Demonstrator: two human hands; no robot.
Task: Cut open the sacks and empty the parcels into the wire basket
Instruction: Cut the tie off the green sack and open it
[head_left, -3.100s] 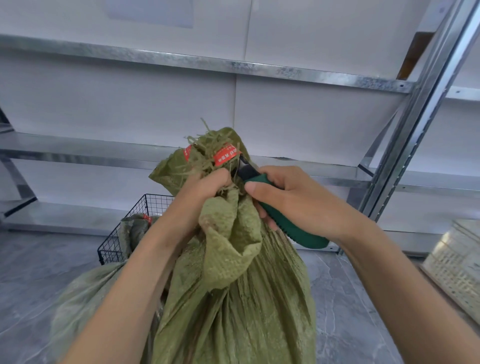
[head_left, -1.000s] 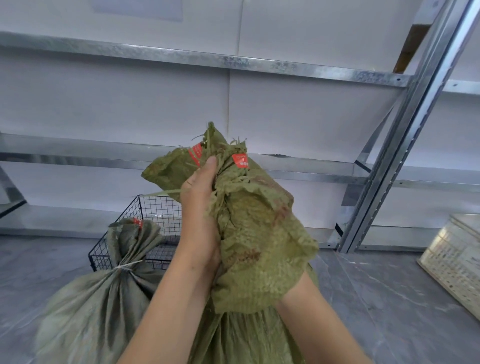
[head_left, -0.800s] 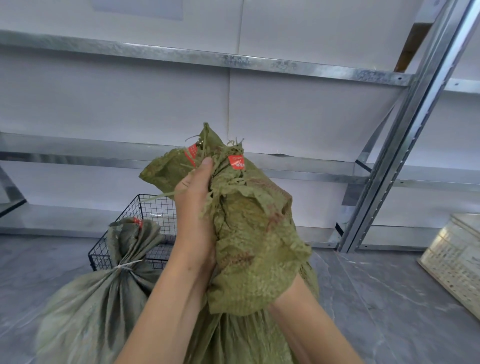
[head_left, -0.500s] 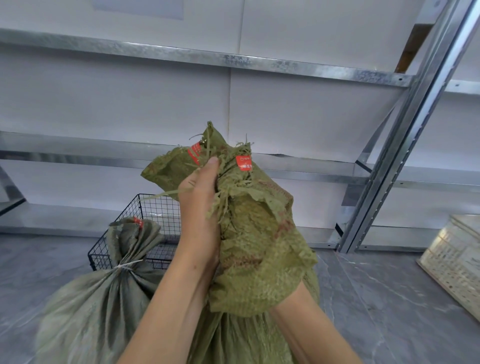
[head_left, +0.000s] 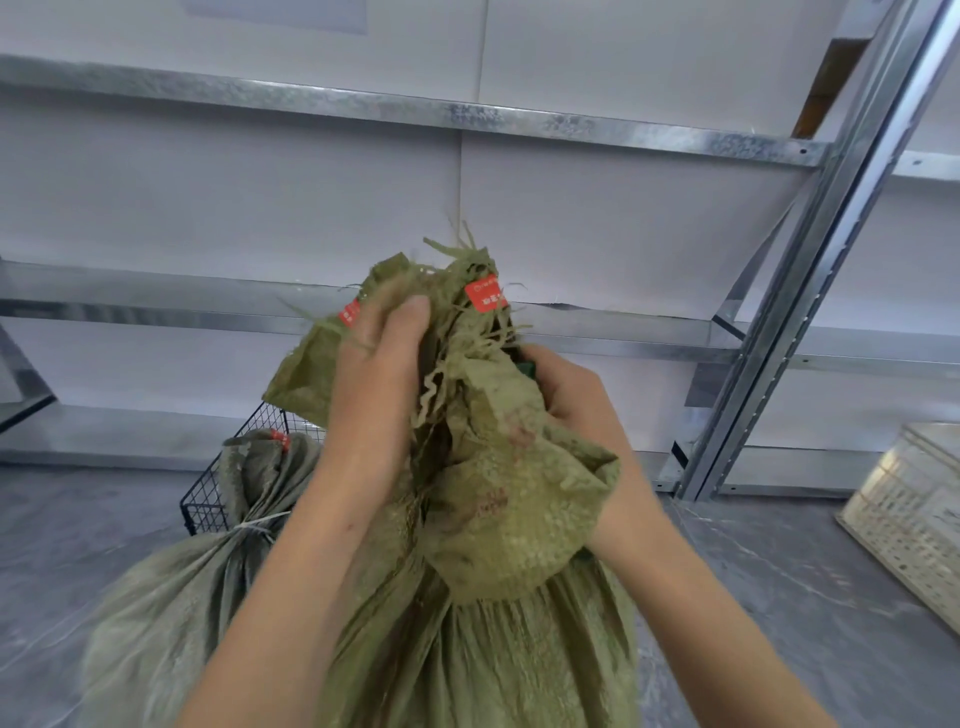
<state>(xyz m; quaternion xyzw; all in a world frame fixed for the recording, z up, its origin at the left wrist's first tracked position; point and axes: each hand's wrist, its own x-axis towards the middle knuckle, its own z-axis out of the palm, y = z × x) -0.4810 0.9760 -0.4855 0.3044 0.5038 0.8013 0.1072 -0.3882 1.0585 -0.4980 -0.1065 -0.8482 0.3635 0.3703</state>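
Galvanised shelving is being seen across the white wall, with a grey floor lying below it. At the front, a large green sack is being held upright, with its frayed neck raised before the middle shelf and a loose flap folded down over its right side. To its left, a second sack, greyer and lower, is being kept closed by a white tie. The wire basket is standing on the floor just behind it and is being partly hidden by both sacks. A pale slatted crate is being cut off by the right edge.

The neck of the green sack is being gripped from the left by the left hand, with the fingers curled into the frayed strands. From the right, the folded fabric is being clutched by the right hand, its fingers wrapped round it. A sliver of dark green is showing beside them, too hidden to be named. A red tag is being carried near the top of the neck.
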